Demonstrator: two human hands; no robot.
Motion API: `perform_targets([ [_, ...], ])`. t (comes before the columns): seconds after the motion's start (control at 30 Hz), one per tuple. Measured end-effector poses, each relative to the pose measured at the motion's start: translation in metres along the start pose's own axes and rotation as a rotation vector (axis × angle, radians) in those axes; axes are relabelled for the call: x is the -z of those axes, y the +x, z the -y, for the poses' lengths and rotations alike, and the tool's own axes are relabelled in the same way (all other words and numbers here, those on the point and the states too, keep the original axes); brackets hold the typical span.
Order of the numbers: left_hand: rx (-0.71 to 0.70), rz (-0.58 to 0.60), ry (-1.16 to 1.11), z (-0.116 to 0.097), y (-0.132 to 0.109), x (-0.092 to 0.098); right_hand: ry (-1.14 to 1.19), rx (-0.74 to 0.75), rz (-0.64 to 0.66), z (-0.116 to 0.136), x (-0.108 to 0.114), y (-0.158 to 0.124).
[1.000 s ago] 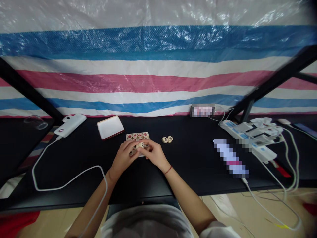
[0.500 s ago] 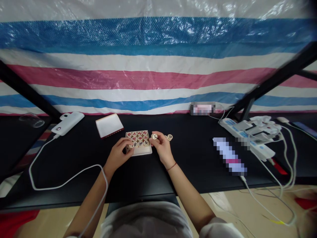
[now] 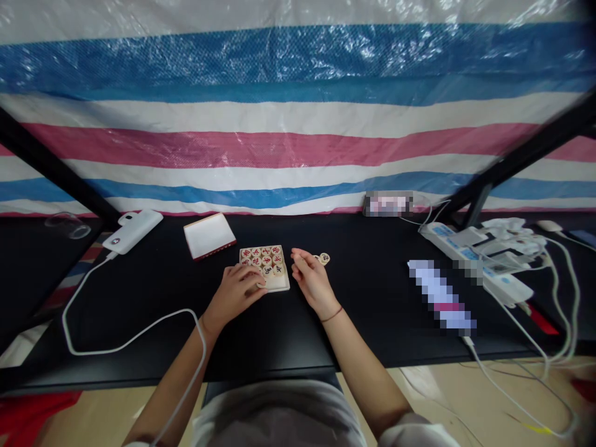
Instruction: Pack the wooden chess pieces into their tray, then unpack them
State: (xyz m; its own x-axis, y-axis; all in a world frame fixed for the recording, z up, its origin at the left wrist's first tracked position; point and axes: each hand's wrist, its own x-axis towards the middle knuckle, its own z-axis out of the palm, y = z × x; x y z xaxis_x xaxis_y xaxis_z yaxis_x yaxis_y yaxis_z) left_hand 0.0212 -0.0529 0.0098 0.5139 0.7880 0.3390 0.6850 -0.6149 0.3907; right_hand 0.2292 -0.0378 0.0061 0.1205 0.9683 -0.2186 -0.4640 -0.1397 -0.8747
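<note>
A small white box [image 3: 278,286] holds rows of round wooden xiangqi pieces [image 3: 266,251], red characters at the back and black ones nearer me. Over its front left part, my left hand [image 3: 235,288] is closed, with a pale xiangqi piece [image 3: 261,285] partly showing at its fingertips. This hand hides several of the pieces. Just right of the box, my right hand [image 3: 314,282] is closed in a pinch; what its fingers hold is hidden. Beyond it, loose pieces [image 3: 325,258] lie on the table, partly covered by the hand.
The white-lined box lid [image 3: 209,234] lies behind left on the black table [image 3: 153,292]. A white power bank [image 3: 133,232] trails a cable [image 3: 125,351] across my left forearm. To the right are a phone [image 3: 442,297] and a power strip [image 3: 484,264] with cables.
My left hand has shifted right over the box's front row. My right hand has turned, and the black-marked piece at its fingertips no longer shows. The camera view has shifted slightly.
</note>
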Motion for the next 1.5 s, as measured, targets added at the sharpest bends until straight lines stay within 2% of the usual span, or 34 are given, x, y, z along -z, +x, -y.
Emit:
perform_targets([
  [0.23, -0.025, 0.019, 0.074, 0.004, -0.001, -0.002, -0.099, -0.046, 0.117, 0.002, -0.001, -0.001],
  [0.4, -0.046, -0.002, 0.106, 0.0, -0.001, 0.002, -0.11, 0.025, 0.08, -0.001, -0.003, -0.006],
  [0.73, -0.007, -0.003, 0.098, -0.002, -0.001, 0.008, -0.064, -0.028, 0.148, 0.002, -0.007, -0.01],
  [0.87, -0.01, 0.02, 0.087, -0.004, -0.001, 0.008, -0.116, -0.01, 0.142, 0.0, -0.007, -0.008],
  [1.0, -0.004, 0.002, 0.063, -0.005, -0.001, 0.01, -0.267, 0.106, 0.188, -0.005, -0.004, -0.008],
  [1.1, 0.027, -0.038, 0.031, -0.003, -0.001, 0.011, -0.479, 0.225, 0.253, -0.007, -0.005, -0.013],
  [1.33, 0.107, -0.084, -0.04, 0.006, -0.001, 0.012, -0.98, 0.549, 0.484, -0.002, -0.018, -0.031],
  [1.5, 0.081, -0.085, -0.033, 0.008, -0.001, 0.011, -1.2, 0.668, 0.522, -0.005, -0.02, -0.032],
])
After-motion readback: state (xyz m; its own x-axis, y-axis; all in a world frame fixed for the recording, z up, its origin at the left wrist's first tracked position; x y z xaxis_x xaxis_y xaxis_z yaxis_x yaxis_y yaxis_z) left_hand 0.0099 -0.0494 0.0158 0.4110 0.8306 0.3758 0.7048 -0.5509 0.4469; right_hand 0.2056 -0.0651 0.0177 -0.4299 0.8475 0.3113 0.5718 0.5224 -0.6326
